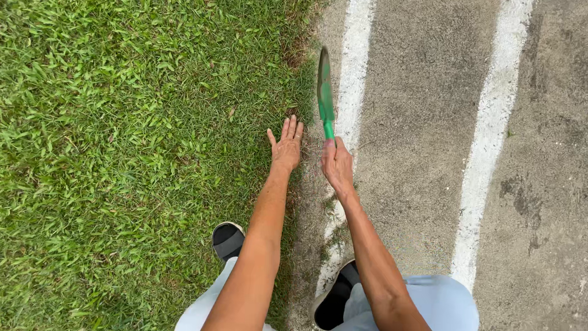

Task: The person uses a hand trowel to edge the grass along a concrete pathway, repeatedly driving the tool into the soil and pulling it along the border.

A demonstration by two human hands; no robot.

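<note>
Outdoors, the ground is divided in two parts: thick green grass [122,135] with short, mixed blades on the left side, and rough grey pavement [422,122] on the right side. Two painted white lines [490,135], worn and uneven at the borders, run along the pavement. Between grass and pavement, the edge looks dry and brownish.

The right hand [337,165] is closed around the handle of a green garden trowel with a narrow, pointed metal blade [324,92]. This tool points away from the person, above the nearer white line and just beside the grass edge; the blade is seen almost from its side and looks a little blurred.

The left hand [286,147] holds nothing. Its fingers are released and spread, with the back of the hand upward, above the border of the grass. A ring shows on one finger.

Below, two dark shoes with pale rims [228,240] and light blue trousers [441,300] are visible, one foot on the grass and one on the pavement.
</note>
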